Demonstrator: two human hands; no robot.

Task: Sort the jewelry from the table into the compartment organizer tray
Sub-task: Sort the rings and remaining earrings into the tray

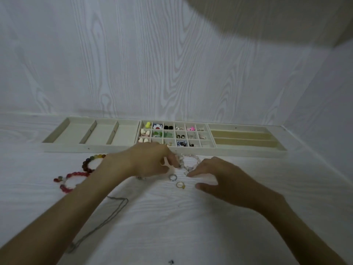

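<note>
Hands [150,161] [219,176] at clear bracelet [188,162], just short of tray's [191,151] front edge.

A single head-worn view is given, aimed forward and down across the white table [191,226] toward the far wall [133,64].

The scene is dimly and evenly lit, with a cool bluish cast. Soft shadows are thrown under the hands [219,175]. Slight softness is seen throughout, and a blurred dark shape is smeared across the upper right. Straight edges are bowed by the wide-angle lens.
</note>
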